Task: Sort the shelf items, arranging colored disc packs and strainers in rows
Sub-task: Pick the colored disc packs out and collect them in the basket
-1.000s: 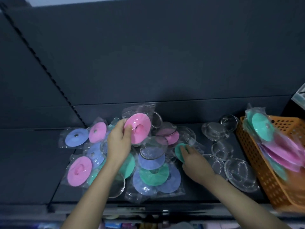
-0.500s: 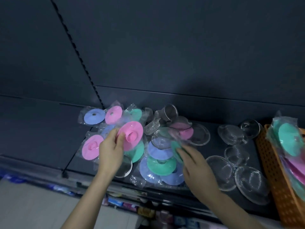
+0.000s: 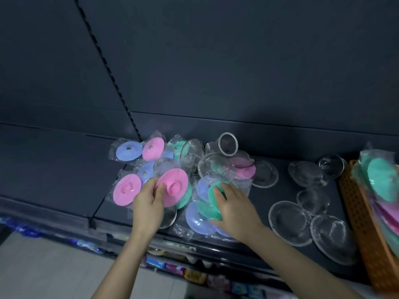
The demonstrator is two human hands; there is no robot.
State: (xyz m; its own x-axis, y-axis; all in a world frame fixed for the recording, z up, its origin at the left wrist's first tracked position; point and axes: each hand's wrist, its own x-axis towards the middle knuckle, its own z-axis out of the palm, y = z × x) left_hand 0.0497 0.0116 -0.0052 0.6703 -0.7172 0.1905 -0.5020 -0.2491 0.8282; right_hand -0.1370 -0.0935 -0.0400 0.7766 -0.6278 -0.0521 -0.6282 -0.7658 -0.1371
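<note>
Nearest me, my left hand (image 3: pixel 149 203) pinches the near edge of a pink disc pack (image 3: pixel 176 187). The thumb lies on top beside its centre knob, and the pack is tilted over a green disc at the front of the dark shelf (image 3: pixel 64 169). Just right of it, my right hand (image 3: pixel 235 210) curls its fingers round the rim of a green disc pack (image 3: pixel 213 192), which stands on edge above a heap of blue and green discs. Left of the left hand a flat pink disc (image 3: pixel 126 192) lies on the shelf.

Further right, two wide strainers (image 3: pixel 289 219) lie side by side near the shelf front, beside an orange basket (image 3: pixel 362 212) stuffed with green and pink packs. Behind my hands, strainers and discs are jumbled together. At the back a blue disc pack (image 3: pixel 129 151) and a rear pink disc pack (image 3: pixel 153 148) sit next to each other, and a mesh cup strainer (image 3: pixel 227 144) lies tipped on its side.
</note>
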